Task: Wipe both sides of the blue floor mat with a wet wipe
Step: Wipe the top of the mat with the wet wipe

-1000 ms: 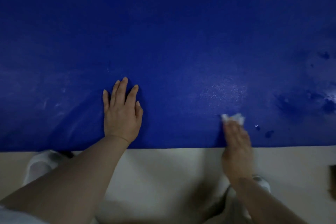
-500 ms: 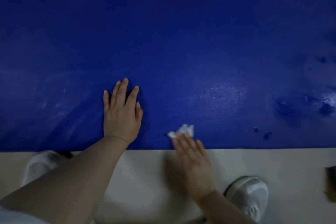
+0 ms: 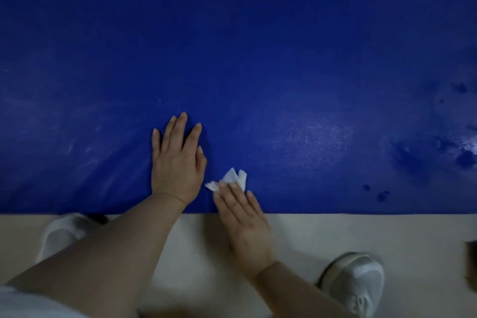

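The blue floor mat (image 3: 258, 59) lies flat on the pale floor and fills the upper two thirds of the view. Its near edge runs straight across. My left hand (image 3: 176, 160) rests flat on the mat near that edge, fingers straight and spread. Just to its right, my right hand (image 3: 242, 217) presses a crumpled white wet wipe (image 3: 231, 179) onto the mat with straight fingers; the wipe sticks out beyond the fingertips. Dark wet patches (image 3: 413, 157) mark the mat at the far right.
The pale floor (image 3: 335, 235) runs along the near side of the mat. My white shoes show there, one at the left (image 3: 64, 232) and one at the right (image 3: 356, 284). A dark object (image 3: 472, 263) is cut off by the right edge.
My right hand has swept the wipe leftward along the mat's near edge, from right of centre to beside my left hand. The left hand has stayed in place.
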